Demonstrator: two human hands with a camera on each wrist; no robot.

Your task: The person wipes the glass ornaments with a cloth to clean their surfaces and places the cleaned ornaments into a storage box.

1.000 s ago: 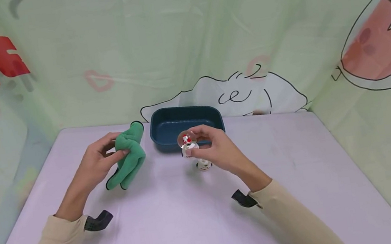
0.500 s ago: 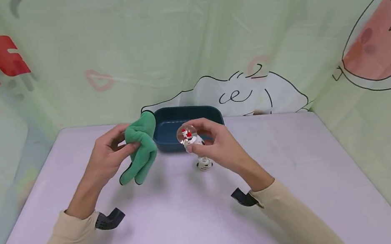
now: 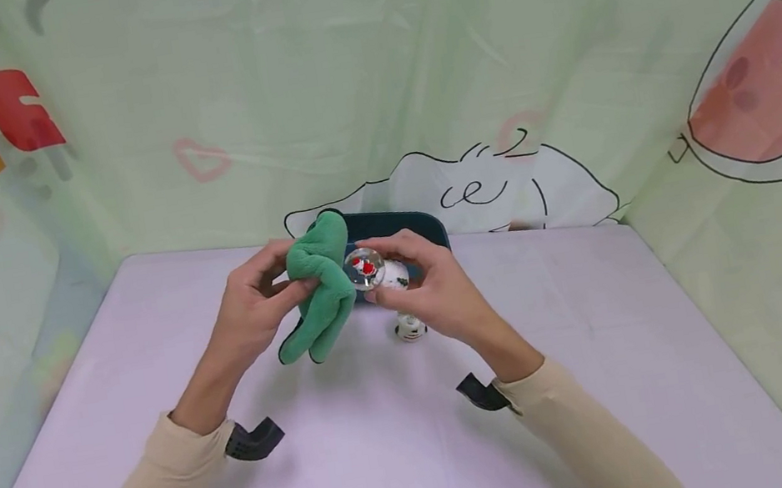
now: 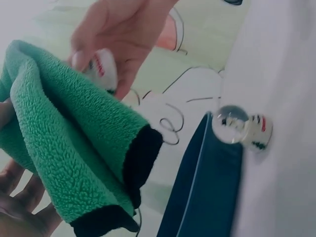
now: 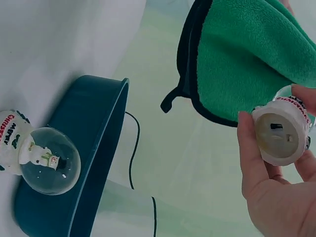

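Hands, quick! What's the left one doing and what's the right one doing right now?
Left hand: holding the green cloth.
Right hand: holding a snow globe by its base.

At centre in the head view, a green towel (image 3: 322,275) looks fluffy and matt; the snow globe (image 3: 369,270) is smooth, glossy and transparent-domed; the blue tub (image 3: 397,224) seems smooth plastic.

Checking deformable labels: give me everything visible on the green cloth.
The green cloth looks soft and fleecy, like a plush towel, with black edging and a small black loop at one corner. It is bunched in loose folds and held raised over the table, its lower ends hanging. The left hand pinches it. It hides part of the blue bin in the head view. Whether it touches the held snow globe is unclear.
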